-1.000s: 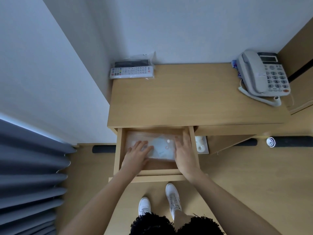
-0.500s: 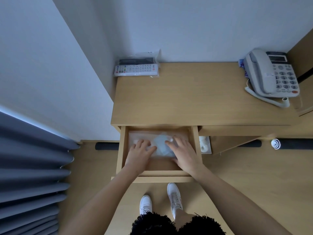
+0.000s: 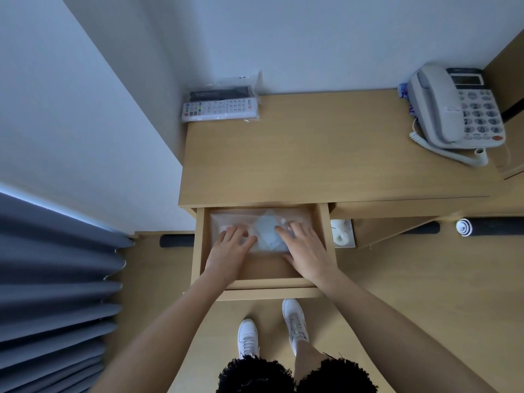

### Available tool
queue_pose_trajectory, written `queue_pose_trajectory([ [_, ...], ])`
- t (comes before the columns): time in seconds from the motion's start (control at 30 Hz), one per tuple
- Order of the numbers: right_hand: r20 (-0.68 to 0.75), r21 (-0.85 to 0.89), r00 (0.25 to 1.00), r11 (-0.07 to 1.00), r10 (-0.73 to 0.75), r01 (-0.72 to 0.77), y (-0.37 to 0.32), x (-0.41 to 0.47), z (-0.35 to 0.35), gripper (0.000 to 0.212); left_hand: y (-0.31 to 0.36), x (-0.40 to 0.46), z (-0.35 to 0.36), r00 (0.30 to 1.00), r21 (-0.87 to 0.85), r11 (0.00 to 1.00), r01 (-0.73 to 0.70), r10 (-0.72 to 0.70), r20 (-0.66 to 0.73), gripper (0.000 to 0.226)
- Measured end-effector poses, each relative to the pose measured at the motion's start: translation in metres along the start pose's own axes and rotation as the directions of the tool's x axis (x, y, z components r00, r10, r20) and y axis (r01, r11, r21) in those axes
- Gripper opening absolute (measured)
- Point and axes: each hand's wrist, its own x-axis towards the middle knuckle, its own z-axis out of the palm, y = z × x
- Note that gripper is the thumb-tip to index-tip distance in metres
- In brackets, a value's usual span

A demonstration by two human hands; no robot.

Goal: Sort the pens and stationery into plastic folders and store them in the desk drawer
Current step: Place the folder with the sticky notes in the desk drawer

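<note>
Plastic folders [image 3: 263,222], translucent and limp with pale blue sheets showing through, lie flat at the back of the open wooden drawer [image 3: 198,251]. Left hand [image 3: 231,251] and right hand [image 3: 307,251] rest spread and flat on them, grasping nothing, probably to seat them. Bench [image 3: 326,154] top is smooth wood.

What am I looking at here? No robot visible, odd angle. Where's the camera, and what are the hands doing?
There's no robot: a person wears a wide-angle camera on the head, looking down at their own arms and shoes. The desk drawer is pulled open. Inside lies a translucent plastic folder with bluish contents. The left hand and right hand both rest flat on it, gripping nothing. On the desk top sit a bagged remote control at the back left and a telephone at the right.
</note>
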Motion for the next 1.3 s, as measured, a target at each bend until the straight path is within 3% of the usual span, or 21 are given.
queue_pose_trajectory([
  [0.3, -0.074, 0.085, 0.997, 0.996, -0.002, 0.008, -0.002, -0.003, 0.0, 0.072, -0.002, -0.004, -0.004, 0.997, -0.067, 0.997, -0.048, 0.043, -0.071, 0.056],
  [0.9, -0.089, 0.089, 0.995, 0.995, 0.051, -0.043, -0.014, -0.004, -0.035, 0.056, -0.014, -0.007, -0.054, 0.986, -0.149, 0.984, -0.1, 0.078, -0.147, 0.052],
  [1.13, -0.109, 0.001, 0.974, 0.98, 0.197, -0.198, -0.017, -0.024, -0.071, 0.067, 0.005, 0.006, -0.09, 0.979, -0.114, 0.977, -0.181, 0.168, -0.112, 0.06],
  [1.3, -0.247, -0.015, 0.868, 0.894, 0.431, -0.448, -0.002, -0.073, -0.098, 0.079, 0.067, 0.033, -0.125, 0.968, -0.047, 0.967, -0.252, 0.251, -0.016, 0.069],
])
